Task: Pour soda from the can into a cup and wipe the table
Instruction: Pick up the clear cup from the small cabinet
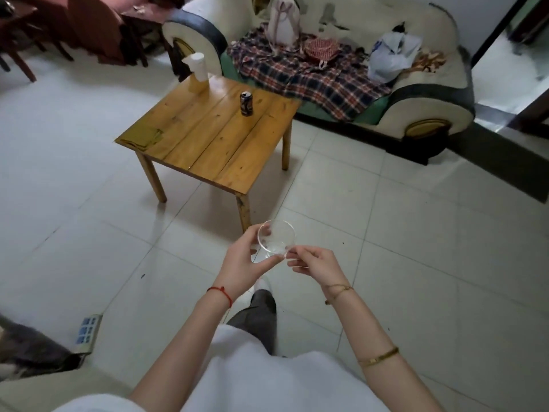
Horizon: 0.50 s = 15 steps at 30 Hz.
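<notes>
I see clear cup point(277, 239) held above floor, left hand point(244, 264) curled round its side, right hand point(315, 262) pinching rim. Can point(246, 103) stands on table point(208, 138), well apart. Risk: smooth glass slips from light pinch, breaks on tiles.

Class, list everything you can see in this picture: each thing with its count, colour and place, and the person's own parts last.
Table: one, yellow-brown wood, on the tiled floor before the sofa.
Soda can: one, dark, upright on the table's far side.
Tissue roll: one, white, at the table's far corner.
Cloth: one, yellowish, flat on the table's left corner.
Sofa: one, cream and black, behind the table.
Plaid blanket: one, red and navy, on the sofa.
Plastic bag: one, white, on the sofa.
Glass cup: one, clear, held above the floor.
Left hand: grips the cup.
Right hand: pinches the cup's edge.
</notes>
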Available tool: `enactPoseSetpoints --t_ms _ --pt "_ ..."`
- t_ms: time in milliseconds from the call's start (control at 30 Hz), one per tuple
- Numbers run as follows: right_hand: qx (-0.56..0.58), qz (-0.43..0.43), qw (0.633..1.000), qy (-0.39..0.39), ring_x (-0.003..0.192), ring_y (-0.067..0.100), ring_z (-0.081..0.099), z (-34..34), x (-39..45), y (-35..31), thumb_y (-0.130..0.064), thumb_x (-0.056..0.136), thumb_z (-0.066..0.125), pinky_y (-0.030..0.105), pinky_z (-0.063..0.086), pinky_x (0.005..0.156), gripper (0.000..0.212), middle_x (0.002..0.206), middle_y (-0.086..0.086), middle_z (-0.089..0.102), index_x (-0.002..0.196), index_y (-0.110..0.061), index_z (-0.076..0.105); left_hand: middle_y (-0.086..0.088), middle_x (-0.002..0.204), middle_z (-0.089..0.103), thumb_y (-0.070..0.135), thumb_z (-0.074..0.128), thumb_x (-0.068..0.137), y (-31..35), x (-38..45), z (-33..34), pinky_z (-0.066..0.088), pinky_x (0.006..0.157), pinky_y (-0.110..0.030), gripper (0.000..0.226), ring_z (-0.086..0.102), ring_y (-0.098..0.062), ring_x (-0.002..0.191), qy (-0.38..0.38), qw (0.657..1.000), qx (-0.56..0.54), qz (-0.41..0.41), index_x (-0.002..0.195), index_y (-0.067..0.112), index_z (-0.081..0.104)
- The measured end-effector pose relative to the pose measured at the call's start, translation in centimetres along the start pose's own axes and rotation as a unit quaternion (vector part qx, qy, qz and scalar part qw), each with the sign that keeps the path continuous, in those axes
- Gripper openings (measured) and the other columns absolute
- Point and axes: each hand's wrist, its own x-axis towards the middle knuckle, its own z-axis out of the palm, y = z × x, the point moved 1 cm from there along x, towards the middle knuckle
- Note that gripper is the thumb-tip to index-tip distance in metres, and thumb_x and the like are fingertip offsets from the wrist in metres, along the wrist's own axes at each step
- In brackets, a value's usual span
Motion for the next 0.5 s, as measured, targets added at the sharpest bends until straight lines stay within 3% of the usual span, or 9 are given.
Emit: enactPoseSetpoints --t_ms 300,500 --pt "0.013 0.006 0.999 0.028 0.084 0.019 0.068 -4.6 10.8 -5.4 -0.014 0.1 0.048 0.024 0.055 0.078 0.026 0.093 0.007 0.073 0.089 -0.017 0.071 0.02 0.115 0.063 0.034 0.082 0.076 1.4 13.7 2.4 0.054 0.09 -0.028 0.061 0.063 -0.002 0.099 -0.026 1.0 -0.012 0.007 0.13 0.03 0.053" --pt "0.005 -0.002 1.0 0.011 0.076 0.015 0.066 -6.7 20.4 -12.8 -0.012 0.099 0.048 0.019 0.056 0.072 0.024 0.088 0.006 0.072 0.089 -0.013 0.071 0.025 0.119 0.06 0.033 0.081 0.077 3.6 24.8 2.0 0.051 0.096 -0.025 0.06 0.057 0.008 0.11 -0.005 1.0 -0.025 0.013 0.129 0.034 0.053"
